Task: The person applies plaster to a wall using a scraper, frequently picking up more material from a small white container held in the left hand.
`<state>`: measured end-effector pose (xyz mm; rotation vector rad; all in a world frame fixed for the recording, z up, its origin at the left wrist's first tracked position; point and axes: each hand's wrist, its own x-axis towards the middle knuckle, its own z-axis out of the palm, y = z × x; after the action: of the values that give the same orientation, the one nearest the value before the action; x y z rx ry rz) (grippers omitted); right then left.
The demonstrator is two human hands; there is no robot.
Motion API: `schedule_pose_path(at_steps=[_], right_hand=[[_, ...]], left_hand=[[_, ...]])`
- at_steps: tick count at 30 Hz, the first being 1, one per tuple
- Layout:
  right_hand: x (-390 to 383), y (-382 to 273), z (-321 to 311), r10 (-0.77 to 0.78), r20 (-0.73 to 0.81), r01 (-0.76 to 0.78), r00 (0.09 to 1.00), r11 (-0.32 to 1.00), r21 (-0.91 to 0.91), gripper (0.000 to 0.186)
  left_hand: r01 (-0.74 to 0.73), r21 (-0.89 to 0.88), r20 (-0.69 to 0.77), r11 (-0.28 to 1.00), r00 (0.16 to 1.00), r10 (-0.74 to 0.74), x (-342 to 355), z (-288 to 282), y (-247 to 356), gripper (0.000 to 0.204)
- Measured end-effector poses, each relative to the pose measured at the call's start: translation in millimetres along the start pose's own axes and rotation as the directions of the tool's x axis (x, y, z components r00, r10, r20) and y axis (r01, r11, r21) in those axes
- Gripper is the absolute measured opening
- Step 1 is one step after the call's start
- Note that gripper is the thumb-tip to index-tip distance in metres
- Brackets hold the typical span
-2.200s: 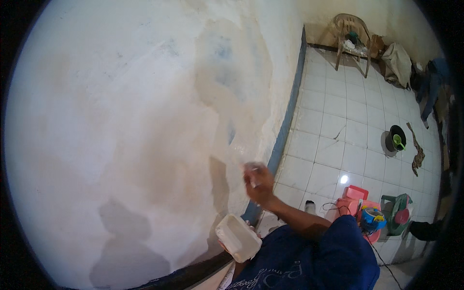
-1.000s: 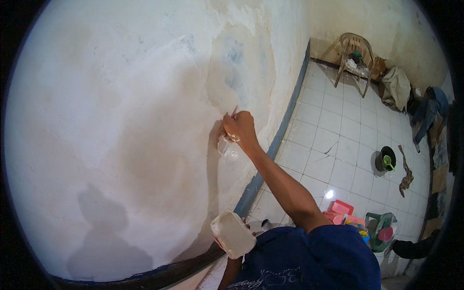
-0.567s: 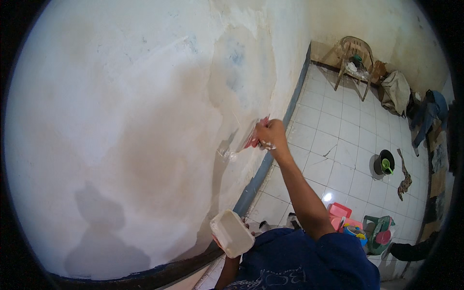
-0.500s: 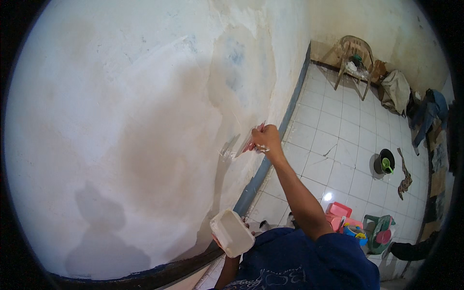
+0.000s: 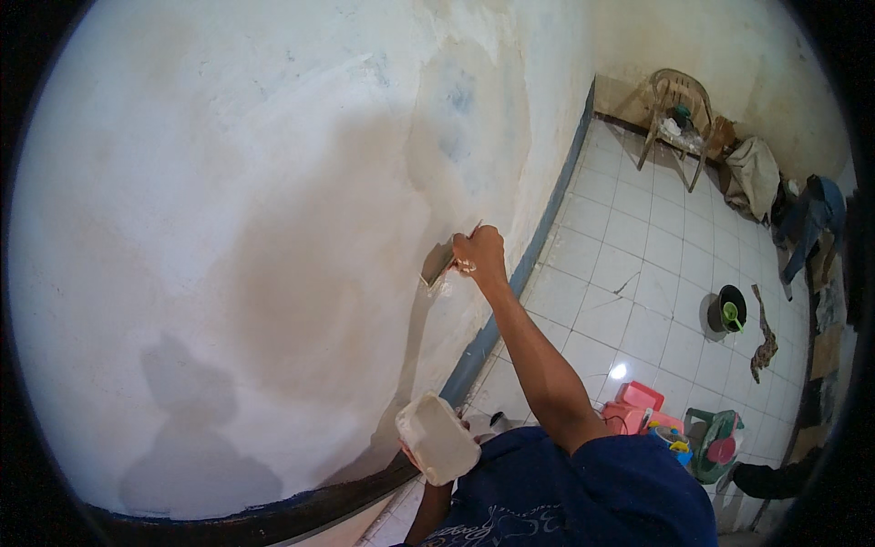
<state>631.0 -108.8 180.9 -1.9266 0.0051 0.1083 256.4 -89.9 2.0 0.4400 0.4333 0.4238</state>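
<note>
My right hand point(image 5: 482, 252) grips a broad putty knife point(image 5: 436, 264), its flat blade against the white wall point(image 5: 310, 210). White smears mark this hand near the wrist. Pale, patchy filler covers much of the wall around it, with bluish stains showing higher up. Low in front of my body, my left hand point(image 5: 409, 453) holds a white rectangular plastic tub point(image 5: 460, 459), tilted so that its inside shows. The tub hides most of the left fingers, and how much filler it holds is hard to make out.
A blue skirting strip point(image 5: 474, 356) runs between wall and white tiled floor point(image 5: 583, 301). To the right are a black bucket point(image 5: 726, 301) with a green dipper, pink containers point(image 5: 629, 417) and a green stool point(image 5: 706, 456). A plastic chair point(image 5: 682, 100) and draped cloth point(image 5: 755, 173) stand farther off.
My right hand has shifted slightly left and up along the wall with the putty knife, whose blade has turned. The left hand and the tub have barely moved.
</note>
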Motion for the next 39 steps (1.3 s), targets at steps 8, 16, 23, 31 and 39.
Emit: schedule_pose_path(at_steps=[8, 16, 23, 31, 39], right_hand=[[10, -43, -6, -0.012, 0.082, -0.008, 0.997, 0.971, 0.24, 0.032], [-29, -125, -56, -0.238, 0.038, 0.21, 0.97, 0.911, 0.355, 0.034], [-40, -66, -116, -0.178, 0.038, 0.148, 0.983, 0.905, 0.399, 0.031], [42, 55, -31, -0.051, -0.073, 0.052, 0.996, 0.999, 0.005, 0.032], [85, -12, -31, -0.105, -0.092, 0.101, 0.99, 0.994, -0.041, 0.034]], left_hand=[[0.346, -0.497, 0.299, 0.796, 0.929, -0.218, -4, 45, 12, 0.102], [0.251, -0.257, 0.225, 0.933, 0.955, -0.195, 8, 0, -6, 0.107], [0.284, -0.354, 0.326, 0.891, 0.93, -0.166, 3, 30, -1, 0.104], [0.365, -0.557, 0.348, 0.746, 0.918, -0.189, -2, 52, 11, 0.102], [0.372, -0.513, 0.369, 0.774, 0.909, -0.192, 2, 55, 8, 0.103]])
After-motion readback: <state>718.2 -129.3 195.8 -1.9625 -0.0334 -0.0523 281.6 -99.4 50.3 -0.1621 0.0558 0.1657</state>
